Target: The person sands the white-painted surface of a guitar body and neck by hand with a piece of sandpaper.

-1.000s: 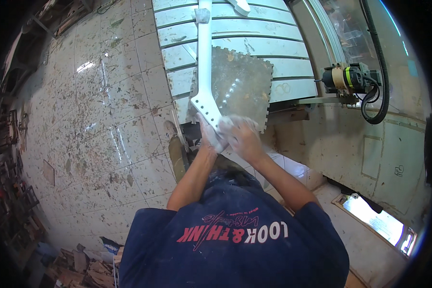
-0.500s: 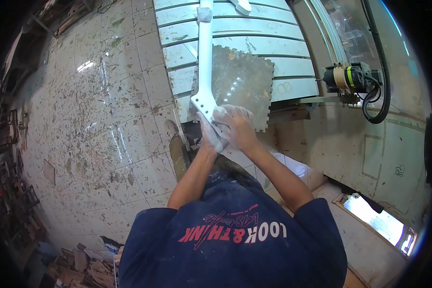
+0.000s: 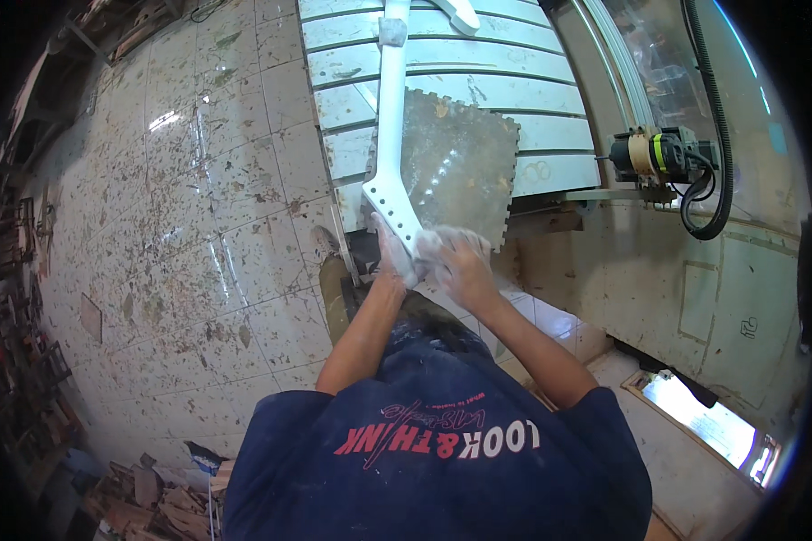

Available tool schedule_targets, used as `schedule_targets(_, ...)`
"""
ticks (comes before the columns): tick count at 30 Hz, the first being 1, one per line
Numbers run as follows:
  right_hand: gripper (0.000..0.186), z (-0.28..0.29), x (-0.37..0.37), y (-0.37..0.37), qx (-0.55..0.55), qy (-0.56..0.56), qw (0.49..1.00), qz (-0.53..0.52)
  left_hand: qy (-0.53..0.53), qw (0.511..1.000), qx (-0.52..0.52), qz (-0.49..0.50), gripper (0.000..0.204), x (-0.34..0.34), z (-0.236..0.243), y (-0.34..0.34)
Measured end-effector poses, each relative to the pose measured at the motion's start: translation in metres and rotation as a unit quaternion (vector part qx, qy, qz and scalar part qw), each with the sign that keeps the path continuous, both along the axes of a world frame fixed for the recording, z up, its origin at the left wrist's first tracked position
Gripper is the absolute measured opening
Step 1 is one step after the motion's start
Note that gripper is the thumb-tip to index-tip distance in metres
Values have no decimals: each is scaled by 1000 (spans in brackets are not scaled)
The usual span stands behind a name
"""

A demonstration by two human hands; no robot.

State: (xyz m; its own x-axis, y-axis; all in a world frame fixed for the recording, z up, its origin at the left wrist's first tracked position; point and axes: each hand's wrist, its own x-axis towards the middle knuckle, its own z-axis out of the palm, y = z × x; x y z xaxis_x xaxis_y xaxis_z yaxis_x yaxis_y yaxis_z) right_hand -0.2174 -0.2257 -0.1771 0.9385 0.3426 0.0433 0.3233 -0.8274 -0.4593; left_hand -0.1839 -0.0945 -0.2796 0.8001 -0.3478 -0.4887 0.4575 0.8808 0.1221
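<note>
A long white piece shaped like a guitar neck, with an angled end bearing a row of dark holes, lies over a grey mat with toothed edges on the white slatted bed. My left hand grips the angled end from the left and below. My right hand, dusted white and blurred at the fingers, is curled at the same end on the right. It is pressed on something whitish I cannot make out. A grey block sits on the upper part of the white piece, beside another white piece.
A motor with black cable conduit hangs at the bed's right side, near a metal rail. Tiled floor runs along the left, with dark racks at its edge and wood offcuts at lower left.
My right hand has moved down the angled end since half a second ago, uncovering the holes it had covered. My left hand keeps its grip. The whole view has shifted slightly.
</note>
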Motion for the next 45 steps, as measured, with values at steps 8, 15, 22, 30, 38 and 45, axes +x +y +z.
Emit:
schedule_targets(8,38,-1,-5,-3,2,-25,1000,10,32,999,-3,18,82,0,-11,2)
schedule_targets(15,37,-3,12,7,-2,-13,1000,2,8,989,-145,15,82,-3,-16,10)
schedule_targets(22,38,-14,32,14,-14,3,1000,-9,64,989,-133,26,79,1,6,-2)
schedule_targets(30,38,-19,38,19,5,-14,1000,-3,38,984,-173,12,77,-5,-15,2)
schedule_targets(38,38,-15,23,14,0,-39,999,-6,-7,979,-202,37,79,-4,-6,-1)
schedule_targets(45,40,-8,13,5,-20,-26,999,20,9,994,-85,65,72,-3,-16,-5)
